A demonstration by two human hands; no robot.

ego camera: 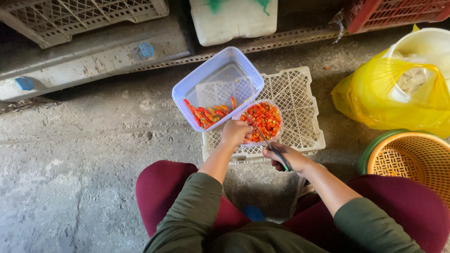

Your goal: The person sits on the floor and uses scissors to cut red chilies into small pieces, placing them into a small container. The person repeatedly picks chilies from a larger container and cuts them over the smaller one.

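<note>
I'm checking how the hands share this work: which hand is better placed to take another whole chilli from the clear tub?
Left. The left hand sits beside the clear tub; the right hand holds a knife.

Both hands (left (236,132), right (286,158)) work a knife (267,140) over a tub of chopped chillies (262,122).

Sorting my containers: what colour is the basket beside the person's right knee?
Orange, nested in a green one; the orange basket shows in the head view.
</note>
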